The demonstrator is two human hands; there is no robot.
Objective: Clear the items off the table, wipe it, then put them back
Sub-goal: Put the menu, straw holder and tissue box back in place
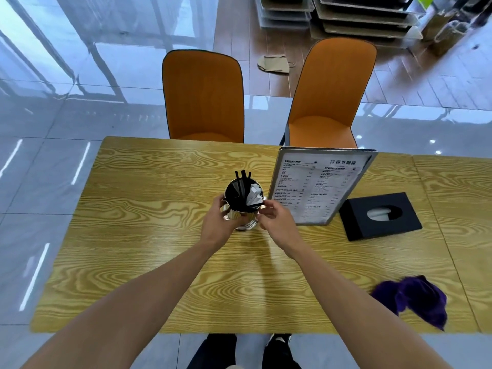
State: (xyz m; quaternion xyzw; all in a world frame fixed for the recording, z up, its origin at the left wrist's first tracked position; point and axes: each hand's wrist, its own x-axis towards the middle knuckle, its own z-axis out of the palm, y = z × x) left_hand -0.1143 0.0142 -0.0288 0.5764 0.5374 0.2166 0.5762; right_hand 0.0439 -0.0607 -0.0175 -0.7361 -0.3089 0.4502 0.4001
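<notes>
A shiny metal holder (243,201) with black straws and white packets stands on the wood-grain table (149,235) near its middle. My left hand (221,222) wraps around the holder's left side. My right hand (271,217) touches its right rim with the fingertips. A framed menu stand (319,185) stands upright just right of the holder. A black tissue box (379,217) lies right of the menu. A crumpled purple cloth (415,299) rests near the table's front right edge.
Two orange chairs (203,97) (327,94) stand at the table's far side. A second table (458,222) adjoins on the right. Stacked trays (364,17) and a paper bag (274,63) lie on the floor beyond.
</notes>
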